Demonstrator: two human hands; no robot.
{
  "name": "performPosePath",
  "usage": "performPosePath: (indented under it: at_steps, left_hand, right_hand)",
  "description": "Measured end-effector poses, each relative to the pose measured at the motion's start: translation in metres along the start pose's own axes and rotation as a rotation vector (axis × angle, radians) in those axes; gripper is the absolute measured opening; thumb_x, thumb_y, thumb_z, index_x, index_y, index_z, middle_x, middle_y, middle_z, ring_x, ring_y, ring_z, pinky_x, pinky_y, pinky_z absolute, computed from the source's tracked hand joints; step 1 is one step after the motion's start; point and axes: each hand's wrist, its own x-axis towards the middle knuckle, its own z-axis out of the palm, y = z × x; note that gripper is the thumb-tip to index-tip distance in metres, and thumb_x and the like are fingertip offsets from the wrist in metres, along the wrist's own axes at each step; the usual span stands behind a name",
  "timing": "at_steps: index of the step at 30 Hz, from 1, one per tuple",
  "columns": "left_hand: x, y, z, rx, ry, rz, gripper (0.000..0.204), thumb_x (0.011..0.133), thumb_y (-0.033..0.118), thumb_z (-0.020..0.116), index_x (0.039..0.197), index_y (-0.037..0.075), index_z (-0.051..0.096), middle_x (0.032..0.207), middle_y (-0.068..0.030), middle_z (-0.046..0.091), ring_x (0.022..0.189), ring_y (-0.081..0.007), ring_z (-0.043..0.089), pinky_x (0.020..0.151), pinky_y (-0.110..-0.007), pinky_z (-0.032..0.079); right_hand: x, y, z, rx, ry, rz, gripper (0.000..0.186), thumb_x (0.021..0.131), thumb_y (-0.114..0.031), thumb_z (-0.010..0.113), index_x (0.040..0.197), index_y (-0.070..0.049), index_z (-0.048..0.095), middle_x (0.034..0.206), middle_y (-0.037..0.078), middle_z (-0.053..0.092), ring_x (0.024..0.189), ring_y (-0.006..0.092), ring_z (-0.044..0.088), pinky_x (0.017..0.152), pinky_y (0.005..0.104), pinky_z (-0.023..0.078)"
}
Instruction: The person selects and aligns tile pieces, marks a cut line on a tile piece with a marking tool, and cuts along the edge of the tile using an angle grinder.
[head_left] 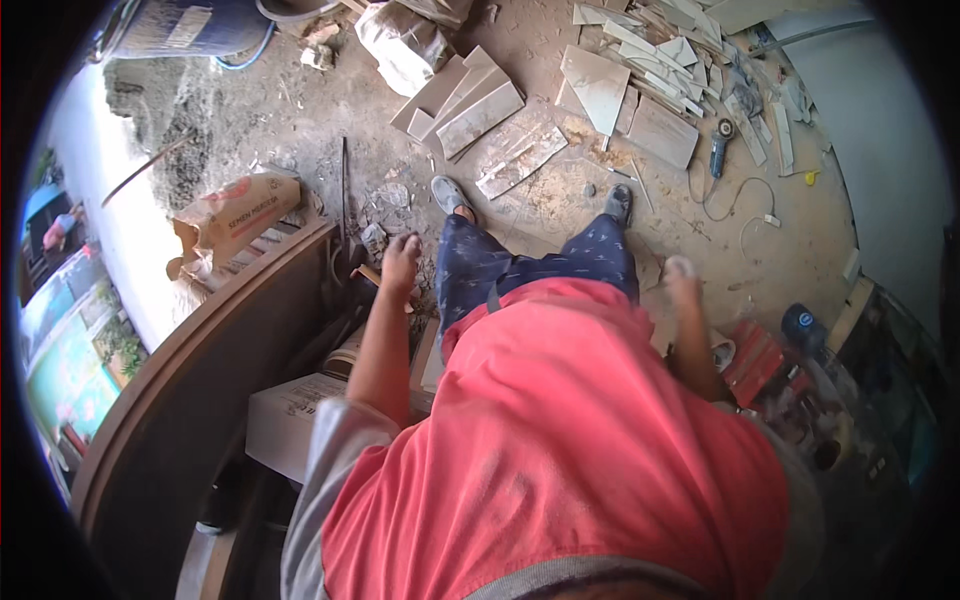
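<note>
My left hand point(400, 262) hangs beside my left thigh with its fingers loosely bent and apart, nothing visible in them, near a short wooden handle point(368, 275) among the rubble. My right hand point(681, 275) hangs beside my right thigh, blurred and pale at the fingers; whether it holds anything is unclear. I stand in grey clogs point(618, 205) on a dusty floor. Ahead lie several cut tile pieces point(478, 115) and, toward the right, an angle grinder point(718, 150) with its cable.
A dark wooden board point(155, 390), a cardboard box point(285, 425) and a torn paper sack point(235, 215) are on my left, a blue barrel point(170, 30) at top left. A red case point(750, 360) lies at right by a wall point(880, 150). A small figure, apparently a person point(58, 232), is outside at far left.
</note>
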Motion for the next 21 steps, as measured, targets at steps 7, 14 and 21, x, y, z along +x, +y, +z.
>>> performPosePath:
  at_steps: [7,14,21]
  left_hand:
    - [0.122,-0.044,-0.039,0.113,-0.146,-0.174,0.039,0.095,0.029,0.056,0.125,0.004,0.060,0.096,-0.0016,0.062,0.073,-0.0122,0.055,0.059,-0.027,0.044]
    - [0.251,-0.161,0.027,0.242,-0.106,-0.240,0.041,0.093,0.029,0.061,0.122,0.000,0.061,0.084,-0.0037,0.062,0.073,-0.0130,0.056,0.060,-0.029,0.046]
    - [0.419,-0.201,0.128,0.344,0.247,-0.076,0.073,0.087,0.029,0.065,0.144,-0.006,0.035,0.139,-0.0267,0.047,0.127,-0.0358,0.048,0.104,-0.040,0.040]
  right_hand:
    - [-0.041,-0.039,0.109,-0.190,0.092,-0.059,0.040,0.090,-0.035,0.065,0.112,-0.001,0.063,0.097,0.009,0.066,0.084,0.0173,0.062,0.081,0.0289,0.049]
    - [0.172,-0.079,0.260,-0.370,-0.292,0.019,0.042,0.087,-0.034,0.067,0.111,0.000,0.064,0.102,0.016,0.069,0.098,0.0265,0.065,0.087,0.0361,0.049]
    - [0.415,-0.067,0.469,-0.426,-0.378,-0.045,0.060,0.084,-0.044,0.064,0.125,-0.001,0.058,0.124,0.025,0.061,0.118,0.0356,0.057,0.100,0.0409,0.043]
